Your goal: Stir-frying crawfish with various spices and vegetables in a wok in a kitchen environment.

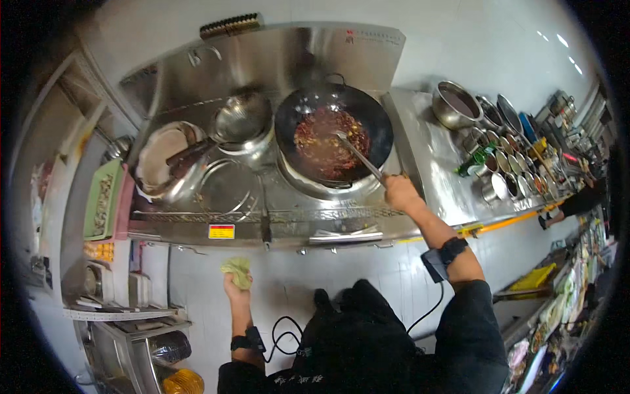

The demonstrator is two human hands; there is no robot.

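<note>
My right hand (pixel 401 192) is closed around the handle of a metal ladle (pixel 362 156), whose head rests in the food in a large black wok (pixel 381 128). Reddish chopped food in brownish liquid (pixel 330 143) fills the wok's bottom, and the wok sits over a burner ring on the steel range. A yellow-green cloth (pixel 238 272) is bunched in my left hand (pixel 238 285), held in front of the range, left of my feet. Left of the wok, a metal strainer (pixel 243 117) lies over a steel pot (pixel 251 144).
A pale-crusted round vessel (pixel 165 152) stands at the range's left, near green and pink trays (pixel 104 197). On the right counter are a steel pot of dark liquid (pixel 457 106), a green bottle (pixel 475 160) and several seasoning containers (pixel 502 162). Another person's leg (pixel 561 212) shows far right.
</note>
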